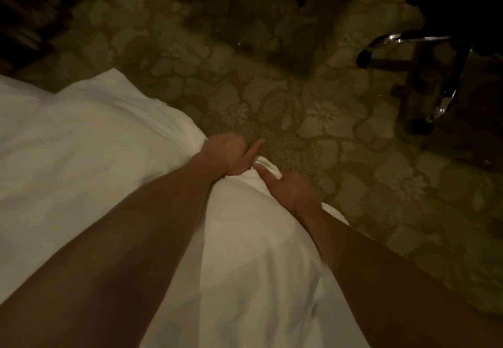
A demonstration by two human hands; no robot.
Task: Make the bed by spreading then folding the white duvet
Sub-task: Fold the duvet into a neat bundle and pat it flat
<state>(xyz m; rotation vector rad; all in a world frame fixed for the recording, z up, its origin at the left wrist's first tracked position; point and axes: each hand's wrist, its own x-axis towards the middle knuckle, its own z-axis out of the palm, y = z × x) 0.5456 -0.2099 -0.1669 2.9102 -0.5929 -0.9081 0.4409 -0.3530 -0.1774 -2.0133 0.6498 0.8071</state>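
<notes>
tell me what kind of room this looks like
Probably a hotel bedroom: a white duvet on a bed, flower-patterned carpet, and a wheeled office chair with a chrome base.

Floral patterned carpet point(313, 119), chrome-legged swivel chair base point(424, 56) at upper right, dark furniture point(24, 12) upper left

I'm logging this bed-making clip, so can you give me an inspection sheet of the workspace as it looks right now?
Surface: bed under white bedding, itself hidden.
Job's things: white duvet, corner bunched at the bed's edge.
Clutter: nothing seen.
Grips: left hand curled round the duvet corner, forefinger out; right hand open, fingers touching the corner.
Cables: nothing seen.
Surroundings: floral carpet; office chair with chrome legs at upper right; dim light.
</notes>
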